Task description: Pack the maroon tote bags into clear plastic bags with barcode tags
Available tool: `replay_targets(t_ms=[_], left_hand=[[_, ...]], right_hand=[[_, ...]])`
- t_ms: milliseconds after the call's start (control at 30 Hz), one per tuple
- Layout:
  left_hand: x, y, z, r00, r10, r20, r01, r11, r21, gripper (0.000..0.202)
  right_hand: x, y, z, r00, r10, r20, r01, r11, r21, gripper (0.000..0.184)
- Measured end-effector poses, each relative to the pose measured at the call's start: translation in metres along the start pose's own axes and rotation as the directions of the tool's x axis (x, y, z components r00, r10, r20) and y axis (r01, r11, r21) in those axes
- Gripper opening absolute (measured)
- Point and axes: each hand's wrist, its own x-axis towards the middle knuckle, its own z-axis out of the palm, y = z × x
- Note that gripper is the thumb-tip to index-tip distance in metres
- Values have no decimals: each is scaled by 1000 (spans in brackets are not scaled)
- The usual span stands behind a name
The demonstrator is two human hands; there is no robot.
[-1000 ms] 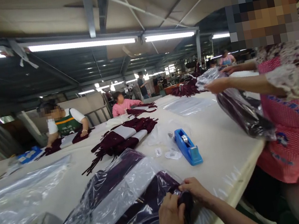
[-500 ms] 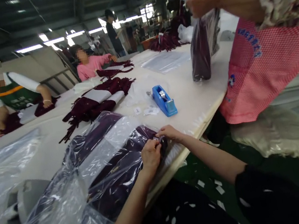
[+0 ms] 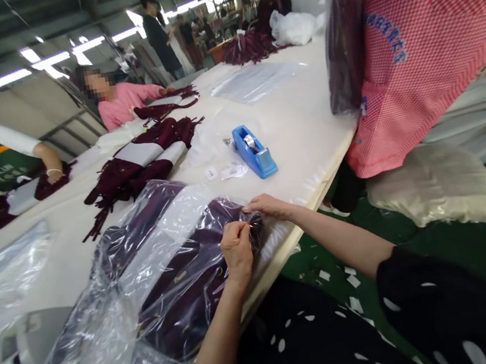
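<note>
A clear plastic bag point(image 3: 195, 272) with folded dark maroon garments and a pale grey sheet inside lies near the table's front edge. At the bag's right end, my left hand point(image 3: 237, 249) is closed, its fingers pinching the gathered plastic. Just beyond it, my right hand point(image 3: 270, 206) has thumb and fingers pressed together on the same end of the bag. My fingertips partly hide the plastic between the two hands. A blue tape dispenser point(image 3: 255, 153) stands behind my hands, and small white labels point(image 3: 234, 171) lie left of it.
Fringed maroon garments point(image 3: 139, 156) lie farther back on the white table point(image 3: 305, 133). A co-worker in a red checked apron point(image 3: 424, 37) stands at the right beside a bagged bundle point(image 3: 346, 57). Another person in a green apron point(image 3: 2, 165) handles garments at the left. Paper scraps dot the floor.
The view has shifted slightly right. My hands stay at the bag's end, still gripping it. The co-worker's bagged bundle has moved closer to the red apron.
</note>
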Motion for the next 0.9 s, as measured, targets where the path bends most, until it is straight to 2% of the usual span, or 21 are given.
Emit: replay_targets(t_ms=[100,233,333,433,567,667,767,900], left_hand=[[-4,0,4,992,125,-22,-123,990,72,17],[-9,-2,8,959,284,-13,-277,944,178,20],[-10,-3,9,939,344,17,-340,917,210,20],[-9,-2,8,950,313,18,-310,927,212,12],[-5,4,8,965,246,92,-263,890,372,41],[-1,10,5,955,252,153,-295,848,441,38],[3,16,-2,960,254,118,-280,881,381,34],[7,24,-14,975,216,54,-222,931,289,33]], right_hand=[[1,2,-2,999,-18,35,18,1000,10,37],[1,3,-3,998,-29,48,28,1000,10,41],[1,2,-4,997,-39,62,43,998,-50,41],[2,-1,-6,996,-52,66,62,985,-162,41],[3,-6,-9,995,10,102,7,985,-173,43],[2,-8,-11,983,88,161,-71,991,-111,48],[-1,-10,-14,961,148,235,-151,989,-5,49],[-14,-11,-18,923,146,357,-232,950,211,46]])
